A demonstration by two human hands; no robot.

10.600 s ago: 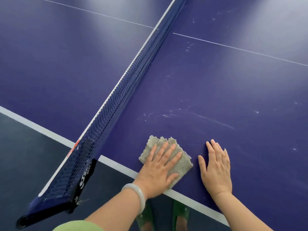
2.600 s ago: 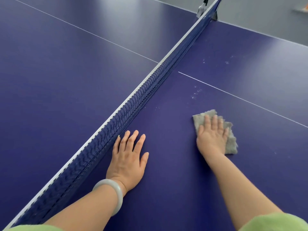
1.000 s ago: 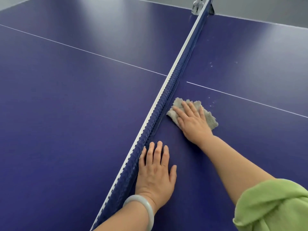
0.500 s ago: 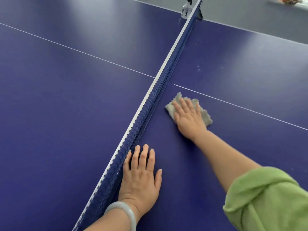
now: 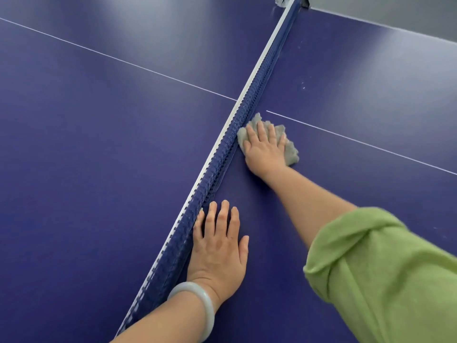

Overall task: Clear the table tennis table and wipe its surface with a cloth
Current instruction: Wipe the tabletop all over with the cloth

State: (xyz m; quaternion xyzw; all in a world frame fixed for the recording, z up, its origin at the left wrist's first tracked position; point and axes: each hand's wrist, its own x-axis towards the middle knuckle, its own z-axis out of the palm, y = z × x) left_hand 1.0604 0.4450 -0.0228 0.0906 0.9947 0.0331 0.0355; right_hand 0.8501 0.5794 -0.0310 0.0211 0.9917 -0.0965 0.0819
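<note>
right hand (image 5: 263, 149) lies flat, fingers straight, pressing the grey cloth (image 5: 288, 147) under it onto the blue worktop (image 5: 99, 157), just beside the net (image 5: 222, 154). left hand (image 5: 218, 246) rests flat and open beside the net, nearer the body.

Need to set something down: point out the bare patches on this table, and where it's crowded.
Bare: the whole half left of the net, either side of its white line; also the right half beyond its line. Crowded: beside the net, where the right hand presses the cloth and the left hand lies flat.
</note>
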